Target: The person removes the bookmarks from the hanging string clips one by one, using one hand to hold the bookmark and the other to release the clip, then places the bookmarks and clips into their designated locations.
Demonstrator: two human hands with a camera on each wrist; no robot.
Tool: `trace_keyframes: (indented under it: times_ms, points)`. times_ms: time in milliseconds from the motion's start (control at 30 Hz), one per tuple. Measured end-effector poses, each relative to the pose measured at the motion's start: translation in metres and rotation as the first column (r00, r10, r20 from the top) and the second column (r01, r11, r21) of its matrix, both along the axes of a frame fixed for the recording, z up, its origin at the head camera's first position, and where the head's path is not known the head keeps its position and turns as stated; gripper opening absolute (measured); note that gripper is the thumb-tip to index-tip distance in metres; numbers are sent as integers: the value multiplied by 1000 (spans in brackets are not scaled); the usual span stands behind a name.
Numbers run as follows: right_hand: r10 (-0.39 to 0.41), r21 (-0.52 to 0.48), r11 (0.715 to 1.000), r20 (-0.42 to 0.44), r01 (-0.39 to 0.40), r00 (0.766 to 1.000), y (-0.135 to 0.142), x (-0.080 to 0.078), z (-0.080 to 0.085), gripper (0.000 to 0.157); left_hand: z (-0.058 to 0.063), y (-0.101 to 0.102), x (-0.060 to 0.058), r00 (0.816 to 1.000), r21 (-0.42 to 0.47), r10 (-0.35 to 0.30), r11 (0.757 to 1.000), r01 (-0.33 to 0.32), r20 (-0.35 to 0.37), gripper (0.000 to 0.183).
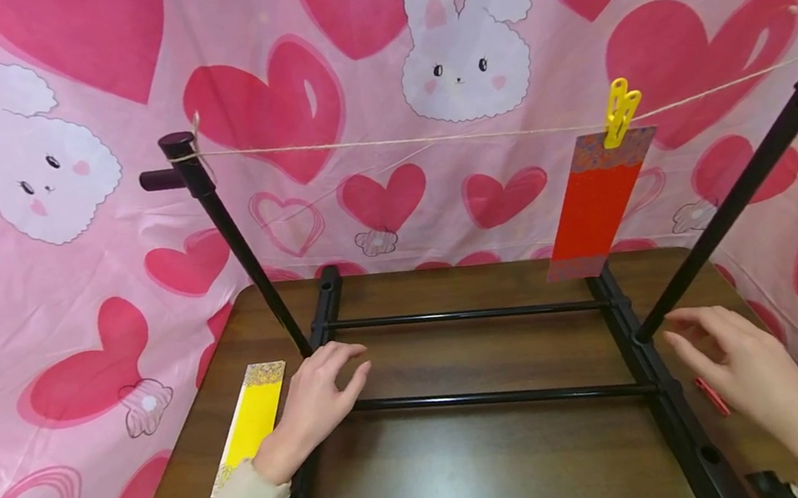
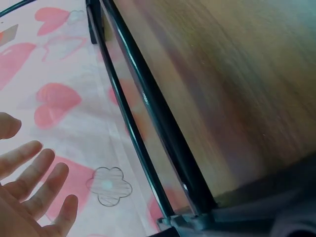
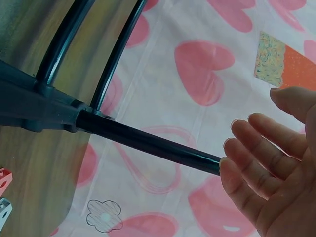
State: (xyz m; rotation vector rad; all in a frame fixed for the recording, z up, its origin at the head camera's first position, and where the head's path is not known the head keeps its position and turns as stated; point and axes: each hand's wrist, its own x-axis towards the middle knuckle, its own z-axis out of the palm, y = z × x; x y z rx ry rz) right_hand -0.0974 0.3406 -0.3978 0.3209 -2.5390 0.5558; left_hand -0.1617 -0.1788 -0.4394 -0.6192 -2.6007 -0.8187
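Observation:
My left hand (image 1: 320,394) is held with relaxed fingers over the left side of a black frame, near the foot of its left post (image 1: 242,249). Beside that wrist, a yellow paper strip (image 1: 253,420) with patterned ends lies on the table, partly covered by the arm. The right hand (image 1: 743,368) hovers by the base of the right post (image 1: 740,196), its fingers loosely bent around nothing. A red paper strip (image 1: 597,210) hangs from a string (image 1: 385,143), held by a yellow clothespin (image 1: 621,112). Near the right hand lies a red clothespin (image 1: 712,397).
Two black crossbars (image 1: 502,397) join the frame's side feet on the brown table (image 1: 474,475). In the right wrist view, a pale clothespin (image 3: 4,212) sits at the left edge. A pink cloth (image 1: 364,102) with hearts and rabbits hangs behind and at both sides.

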Motion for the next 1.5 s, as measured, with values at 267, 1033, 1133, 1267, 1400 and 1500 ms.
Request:
trace_keyframes:
  times_ms: [267,1033,1133,1267,1400,1500]
  points:
    - [9,-15,1000,-28,-9,1000,-3,-2,1,31,4,13,-5,999,11,-39,999,39,-28,29]
    - [34,-23,999,-95,-37,995,-11,-6,13,33,13,48,-22,994,21,-95,995,97,-56,23]
    - [40,-22,999,-102,-42,994,-12,-8,17,32,15,52,-25,991,18,-109,994,111,-80,22]
    - [42,-31,998,-104,-45,994,-15,-10,21,33,17,57,-26,988,15,-125,992,127,-93,21]
    - [54,-45,997,-124,-60,991,-18,-11,24,34,19,62,-27,986,16,-141,990,143,-89,21]
    - [58,-46,997,-139,-65,989,-19,-12,27,34,21,67,-29,985,25,-148,988,150,-90,21]
